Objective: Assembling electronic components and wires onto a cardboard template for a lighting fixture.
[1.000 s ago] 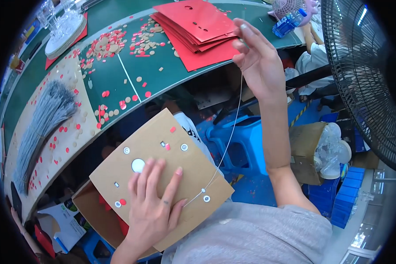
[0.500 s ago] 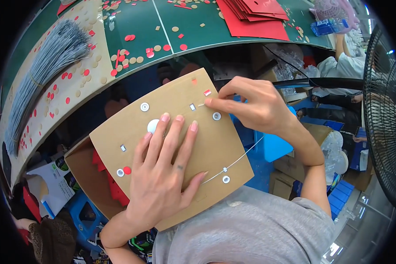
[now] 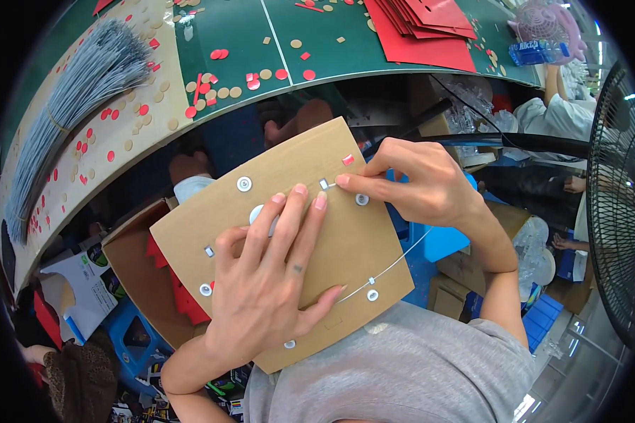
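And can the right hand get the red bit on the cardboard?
Probably yes: nothing blocks the right hand from the red bit close by. It seems to pinch white wire, though, and might need to let go.

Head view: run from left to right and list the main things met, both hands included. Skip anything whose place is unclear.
Bundle of grey wires → left hand → right hand → blue bottle → black fan.
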The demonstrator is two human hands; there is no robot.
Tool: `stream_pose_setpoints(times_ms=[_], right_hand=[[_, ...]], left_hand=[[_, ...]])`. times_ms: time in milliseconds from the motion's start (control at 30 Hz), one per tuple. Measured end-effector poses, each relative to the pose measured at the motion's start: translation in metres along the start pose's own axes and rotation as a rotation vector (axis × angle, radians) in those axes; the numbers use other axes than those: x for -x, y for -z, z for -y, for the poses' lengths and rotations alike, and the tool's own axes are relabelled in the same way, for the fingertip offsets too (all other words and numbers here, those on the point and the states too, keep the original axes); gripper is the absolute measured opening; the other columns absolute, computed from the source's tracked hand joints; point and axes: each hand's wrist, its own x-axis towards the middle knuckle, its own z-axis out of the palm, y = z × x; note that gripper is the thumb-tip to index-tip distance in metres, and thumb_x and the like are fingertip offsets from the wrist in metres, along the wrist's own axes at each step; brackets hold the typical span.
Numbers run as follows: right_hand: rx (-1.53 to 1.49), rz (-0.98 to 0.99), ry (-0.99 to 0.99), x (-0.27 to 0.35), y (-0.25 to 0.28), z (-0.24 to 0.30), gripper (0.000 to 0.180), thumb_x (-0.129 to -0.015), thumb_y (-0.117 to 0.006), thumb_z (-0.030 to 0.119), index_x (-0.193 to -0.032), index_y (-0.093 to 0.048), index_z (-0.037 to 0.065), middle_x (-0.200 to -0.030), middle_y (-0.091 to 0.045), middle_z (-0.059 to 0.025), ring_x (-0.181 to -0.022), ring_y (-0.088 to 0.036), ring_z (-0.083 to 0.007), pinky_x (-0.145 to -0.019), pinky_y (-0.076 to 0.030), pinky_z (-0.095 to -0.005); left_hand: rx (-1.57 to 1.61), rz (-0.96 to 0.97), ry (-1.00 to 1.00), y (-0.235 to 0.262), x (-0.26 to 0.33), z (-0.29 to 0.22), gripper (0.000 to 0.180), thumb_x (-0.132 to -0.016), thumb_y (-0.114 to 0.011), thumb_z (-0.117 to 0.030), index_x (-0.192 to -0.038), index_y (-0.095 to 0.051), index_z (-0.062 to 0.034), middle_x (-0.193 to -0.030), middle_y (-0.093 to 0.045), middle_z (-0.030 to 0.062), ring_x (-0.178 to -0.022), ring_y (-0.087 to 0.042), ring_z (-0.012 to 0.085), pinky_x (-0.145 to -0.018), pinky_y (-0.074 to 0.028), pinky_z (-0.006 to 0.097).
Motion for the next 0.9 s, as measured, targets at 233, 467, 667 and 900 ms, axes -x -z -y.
stream_pose_setpoints(times_ms=[233, 467, 667, 900], right_hand=[[0.118, 0.127, 0.088, -0.006, 0.011, 0.0, 0.047, -0.071, -0.071, 0.006, -0.118, -0.075, 0.004, -0.076, -0.052, -0.0007, -0.062, -0.054, -0.0148, -0.051, -0.046, -0.0285], [0.19, 0.231, 0.048, -0.011, 0.017, 0.011, 0.048, -0.074, -0.072, 0.011, -0.12, -0.071, -0.003, -0.076, -0.05, -0.0004, -0.064, -0.051, -0.0135, -0.056, -0.043, -0.0258], [0.164, 0.095, 0.242, -0.014, 0.007, -0.006, 0.043, -0.072, -0.073, 0.009, -0.113, -0.074, -0.002, -0.078, -0.054, -0.0011, -0.067, -0.054, -0.015, -0.057, -0.045, -0.0279], [0.096, 0.093, 0.255, -0.014, 0.004, -0.008, 0.039, -0.071, -0.074, 0.009, -0.109, -0.075, -0.002, -0.083, -0.06, -0.003, -0.072, -0.061, -0.0177, -0.059, -0.05, -0.0296]], left_hand=[[-0.012, 0.027, 0.0, 0.0, -0.001, 0.002, 0.097, -0.075, -0.074, -0.056, -0.152, -0.046, -0.0035, -0.155, -0.044, 0.0117, -0.137, -0.042, 0.0244, -0.104, -0.031, 0.044], [-0.012, 0.049, 0.006, 0.002, -0.002, 0.001, 0.098, -0.076, -0.073, -0.058, -0.153, -0.044, -0.0036, -0.155, -0.044, 0.0105, -0.137, -0.042, 0.0246, -0.104, -0.031, 0.044], [-0.016, 0.053, -0.001, 0.001, -0.003, 0.002, 0.098, -0.076, -0.074, -0.057, -0.154, -0.043, -0.006, -0.159, -0.035, 0.0196, -0.148, -0.03, 0.0366, -0.114, -0.024, 0.05], [0.075, 0.035, 0.004, 0.001, -0.004, 0.004, 0.096, -0.075, -0.077, -0.054, -0.151, -0.046, -0.0035, -0.16, -0.034, 0.027, -0.15, -0.032, 0.0405, -0.115, -0.024, 0.054]])
